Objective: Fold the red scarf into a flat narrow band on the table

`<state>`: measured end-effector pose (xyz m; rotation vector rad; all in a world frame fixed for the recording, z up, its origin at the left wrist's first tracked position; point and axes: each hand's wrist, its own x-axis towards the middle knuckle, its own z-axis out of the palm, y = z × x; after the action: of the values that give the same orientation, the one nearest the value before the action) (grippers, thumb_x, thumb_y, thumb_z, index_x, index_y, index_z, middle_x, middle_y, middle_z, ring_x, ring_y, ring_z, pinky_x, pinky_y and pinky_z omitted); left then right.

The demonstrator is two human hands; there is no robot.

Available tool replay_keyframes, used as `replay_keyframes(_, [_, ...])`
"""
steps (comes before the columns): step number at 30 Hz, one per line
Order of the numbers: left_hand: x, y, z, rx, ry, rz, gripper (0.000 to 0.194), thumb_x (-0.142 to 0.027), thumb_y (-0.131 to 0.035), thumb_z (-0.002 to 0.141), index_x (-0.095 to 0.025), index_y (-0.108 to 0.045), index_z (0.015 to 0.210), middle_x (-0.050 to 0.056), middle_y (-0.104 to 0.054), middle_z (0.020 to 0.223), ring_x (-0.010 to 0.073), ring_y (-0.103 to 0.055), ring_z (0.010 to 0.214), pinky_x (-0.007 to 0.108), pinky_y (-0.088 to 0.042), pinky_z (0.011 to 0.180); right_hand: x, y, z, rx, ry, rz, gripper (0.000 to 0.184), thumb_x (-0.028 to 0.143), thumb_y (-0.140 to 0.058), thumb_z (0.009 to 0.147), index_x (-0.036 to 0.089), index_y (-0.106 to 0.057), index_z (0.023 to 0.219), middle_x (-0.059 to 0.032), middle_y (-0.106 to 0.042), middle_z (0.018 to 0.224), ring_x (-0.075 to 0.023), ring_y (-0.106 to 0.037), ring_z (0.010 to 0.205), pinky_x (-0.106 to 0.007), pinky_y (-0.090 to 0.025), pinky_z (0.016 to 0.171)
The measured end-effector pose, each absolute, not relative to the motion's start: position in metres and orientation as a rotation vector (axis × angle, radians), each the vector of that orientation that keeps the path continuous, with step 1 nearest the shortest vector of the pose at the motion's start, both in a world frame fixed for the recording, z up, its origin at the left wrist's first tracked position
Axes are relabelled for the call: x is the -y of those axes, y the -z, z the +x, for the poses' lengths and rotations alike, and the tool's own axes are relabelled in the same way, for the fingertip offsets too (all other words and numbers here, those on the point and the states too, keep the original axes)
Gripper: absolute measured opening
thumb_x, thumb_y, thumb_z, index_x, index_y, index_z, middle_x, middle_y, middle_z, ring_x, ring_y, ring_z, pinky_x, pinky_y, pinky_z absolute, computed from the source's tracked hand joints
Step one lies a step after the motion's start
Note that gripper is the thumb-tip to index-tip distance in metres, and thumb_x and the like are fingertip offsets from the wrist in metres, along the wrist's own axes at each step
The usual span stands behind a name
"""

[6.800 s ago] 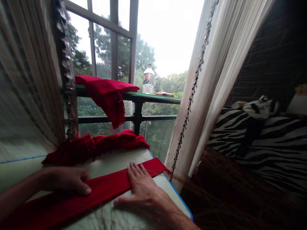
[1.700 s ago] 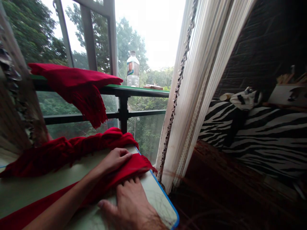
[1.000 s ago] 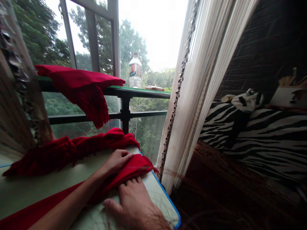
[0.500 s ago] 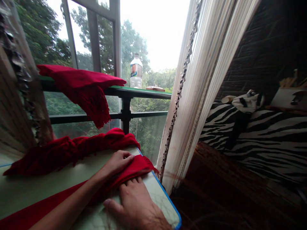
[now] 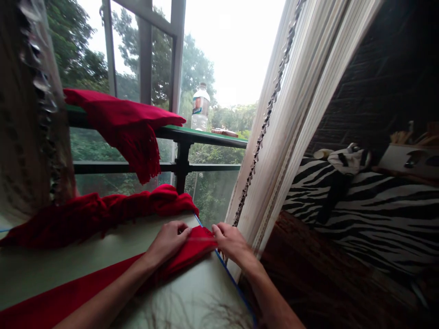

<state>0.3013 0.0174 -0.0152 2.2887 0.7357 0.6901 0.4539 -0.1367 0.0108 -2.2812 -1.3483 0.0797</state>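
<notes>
A long red scarf [image 5: 194, 244] lies folded in a narrow strip across the pale table, its end at the blue-edged right side. On the strip's far edge, my left hand [image 5: 171, 237] is closed, with fabric between thumb and fingers. My right hand [image 5: 231, 240] grips the fringed end at the table's edge, thumb and fingers closed together; most of the fringe is hidden behind it. Behind both hands a bunched red cloth [image 5: 113, 210] runs along the table's back. Another folded red scarf [image 5: 120, 112] drapes over the green sill, its fringe hanging down.
The pale table [image 5: 192, 292] has a blue rim. On the window sill [image 5: 226, 140] stand a plastic bottle [image 5: 200, 107] and a small flat object. A white curtain [image 5: 284, 123] hangs at the right, before a zebra-striped cover [image 5: 377, 201]. A second curtain [image 5: 41, 137] hangs left.
My right hand has moved from flat on the table below the scarf, up and right to its fringed end, and closed there. My left hand stays on the scarf. The view has shifted slightly.
</notes>
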Motion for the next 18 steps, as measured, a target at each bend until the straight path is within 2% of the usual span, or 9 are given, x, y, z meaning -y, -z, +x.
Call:
replay_keyframes(2, [-0.015,0.016,0.302,-0.757,-0.713,2.292,0.04,-0.047,-0.053,0.086,-0.016,-0.078,0.083,0.012,-0.079,0.089,0.029,-0.071,0.083,0.034,-0.044,0.074,0.117,-0.01,0.459,1.31,-0.109,-2.358,0.028,0.042,-0.056,0.105,0.018,-0.071,0.102,-0.0046,-0.074,0.099,-0.0199,-0.071,0.09,-0.038,-0.057,0.082])
replay_keyframes(5, [-0.014,0.017,0.303,-0.769,-0.726,2.294,0.038,-0.044,-0.052,0.088,-0.016,-0.078,0.083,0.012,-0.079,0.088,0.0277,-0.07,0.083,0.033,-0.045,0.074,0.099,-0.006,0.453,1.292,-0.143,-2.429,0.032,0.046,-0.065,0.1,0.017,-0.068,0.116,-0.0061,-0.072,0.113,-0.0217,-0.071,0.097,-0.044,-0.06,0.087])
replay_keyframes(13, [-0.014,0.015,0.302,-0.741,-0.695,2.314,0.036,-0.042,-0.051,0.092,-0.018,-0.077,0.088,0.009,-0.08,0.093,0.0263,-0.072,0.086,0.031,-0.046,0.076,0.085,0.002,0.444,1.355,-0.221,-2.421,0.032,0.041,-0.066,0.1,0.019,-0.066,0.124,-0.0079,-0.069,0.123,-0.0234,-0.07,0.104,-0.045,-0.06,0.09])
replay_keyframes(16, [-0.011,0.014,0.3,-0.736,-0.662,2.363,0.037,-0.043,-0.05,0.095,-0.019,-0.077,0.099,0.009,-0.079,0.099,0.0272,-0.073,0.092,0.033,-0.048,0.08,0.081,0.001,0.449,1.389,-0.236,-2.346,0.033,0.04,-0.067,0.1,0.019,-0.065,0.125,-0.008,-0.069,0.125,-0.0242,-0.069,0.106,-0.046,-0.06,0.09])
replay_keyframes(18, [-0.007,0.014,0.299,-0.735,-0.654,2.42,0.039,-0.043,-0.047,0.097,-0.019,-0.074,0.112,0.011,-0.078,0.111,0.0288,-0.071,0.101,0.036,-0.049,0.086,0.078,0.0,0.453,1.4,-0.245,-2.29,0.033,0.041,-0.066,0.1,0.018,-0.066,0.124,-0.0071,-0.069,0.124,-0.0247,-0.07,0.105,-0.045,-0.06,0.09])
